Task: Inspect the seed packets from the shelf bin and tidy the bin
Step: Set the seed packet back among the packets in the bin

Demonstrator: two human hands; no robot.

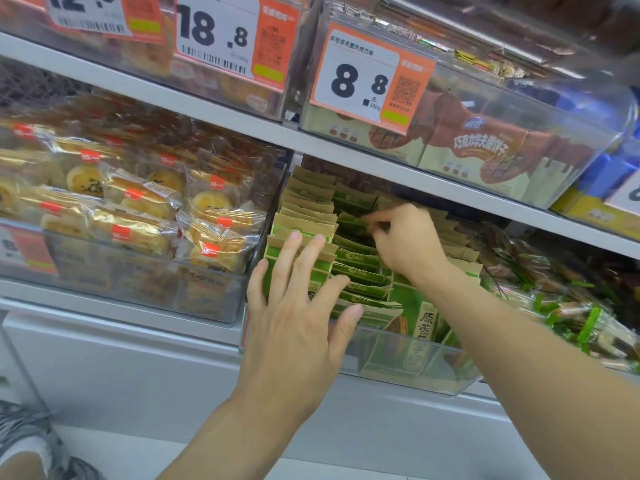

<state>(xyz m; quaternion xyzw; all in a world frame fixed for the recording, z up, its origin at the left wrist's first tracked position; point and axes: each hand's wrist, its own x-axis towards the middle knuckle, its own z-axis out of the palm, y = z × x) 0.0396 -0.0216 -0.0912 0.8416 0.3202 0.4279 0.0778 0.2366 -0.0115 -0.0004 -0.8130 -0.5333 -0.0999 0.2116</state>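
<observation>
A clear plastic shelf bin (pixel 415 372) holds rows of green and tan seed packets (pixel 360 265) standing on edge. My left hand (pixel 298 306) lies flat with spread, straight fingers against the left row of packets (pixel 304 216) at the bin's front. My right hand (pixel 408 240) reaches deeper into the bin, its fingers curled and pinching the top of a green packet (pixel 353 221) in the middle row. A larger green packet (pixel 420 320) leans at the front right of the bin.
A bin of wrapped yellow pastries (pixel 131 216) stands to the left on the same shelf. To the right lie packets with green ties (pixel 571 306). The shelf above (pixel 381 164) carries a clear bin of wafer packs (pixel 485 147) with price tags, low over my right hand.
</observation>
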